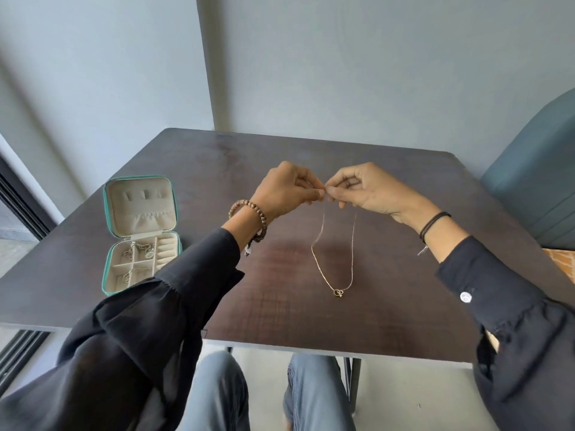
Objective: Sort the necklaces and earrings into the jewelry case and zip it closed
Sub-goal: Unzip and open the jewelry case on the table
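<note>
1. Gold-toned and hair-thin, the fine chain necklace with a small ring pendant [337,293] hangs in the centre of the frame in the head view. Its two strands fall from the hands to the pendant, which is at or just above the tabletop; I cannot tell whether it touches.
2. The left hand [286,189] and right hand [370,191] meet fingertip to fingertip in the upper middle. Each pinches an end of the chain between thumb and forefinger, with the other fingers curled.
3. The chain looks very light, limp and slippery, and likely to knot or snag. The clasp ends seem the sound place to hold it, and it should probably be lowered pendant first.
4. The teal zip jewelry case with cream lining [105,194] lies open at the left, well apart from the necklace. Small pieces lie in its lower compartments, partly hidden by the dark sleeve.
5. The dark brown wood-grain table [389,312] looks smooth and matte. Grey walls [342,57] fill the top, and a blue-grey chair [535,169] stands at the right edge.
</note>
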Demonstrator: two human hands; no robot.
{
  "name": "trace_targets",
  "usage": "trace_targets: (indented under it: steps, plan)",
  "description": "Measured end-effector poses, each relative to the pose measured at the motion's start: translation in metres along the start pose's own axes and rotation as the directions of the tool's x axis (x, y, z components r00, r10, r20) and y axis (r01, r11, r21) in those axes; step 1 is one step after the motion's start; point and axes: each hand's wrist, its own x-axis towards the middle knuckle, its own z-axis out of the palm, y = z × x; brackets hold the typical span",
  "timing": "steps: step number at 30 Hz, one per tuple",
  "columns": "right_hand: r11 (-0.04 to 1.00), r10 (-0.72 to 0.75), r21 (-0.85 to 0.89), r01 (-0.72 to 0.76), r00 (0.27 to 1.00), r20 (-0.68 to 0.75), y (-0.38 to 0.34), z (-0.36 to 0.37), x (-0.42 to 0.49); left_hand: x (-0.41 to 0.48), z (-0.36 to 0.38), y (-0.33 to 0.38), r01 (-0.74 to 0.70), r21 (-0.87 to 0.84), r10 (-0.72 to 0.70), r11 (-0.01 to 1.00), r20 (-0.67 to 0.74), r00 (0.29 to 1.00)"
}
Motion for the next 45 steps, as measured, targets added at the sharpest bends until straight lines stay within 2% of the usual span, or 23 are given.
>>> trace_targets:
  steps: [10,14,19,24,34,41,45]
  plan:
    - [0.999,0.036,-0.027,-0.037,0.999,-0.031,0.052,0.014,0.063,0.048,0.025,-0.035,0.116,0.217,-0.087,0.969,-0.139,0.986]
    - [0.994,0.029,-0.102,-0.032,0.999,-0.034,0.057,0.021,0.082,0.056,0.022,-0.044,0.174,0.267,-0.123,0.948,-0.196,0.973]
    - [0.972,0.041,-0.231,-0.052,0.998,-0.051,0.063,0.027,0.095,0.059,0.020,-0.050,0.175,0.276,-0.119,0.945,-0.208,0.971]
    - [0.960,0.033,-0.272,-0.059,0.995,-0.098,0.061,0.029,0.093,0.054,0.019,-0.047,0.158,0.248,-0.110,0.956,-0.197,0.974]
    - [0.968,-0.067,-0.250,0.040,0.993,-0.099,0.008,0.049,0.046,-0.007,-0.010,-0.031,0.141,0.258,-0.070,0.956,-0.266,0.961]
    - [0.982,-0.134,-0.143,0.126,0.990,-0.051,-0.053,0.095,0.010,-0.086,-0.054,-0.037,0.142,0.218,-0.055,0.965,-0.362,0.931]
    - [0.973,-0.175,-0.154,0.170,0.984,-0.021,-0.084,0.126,-0.001,-0.130,-0.085,-0.051,0.164,0.197,-0.071,0.967,-0.410,0.909]
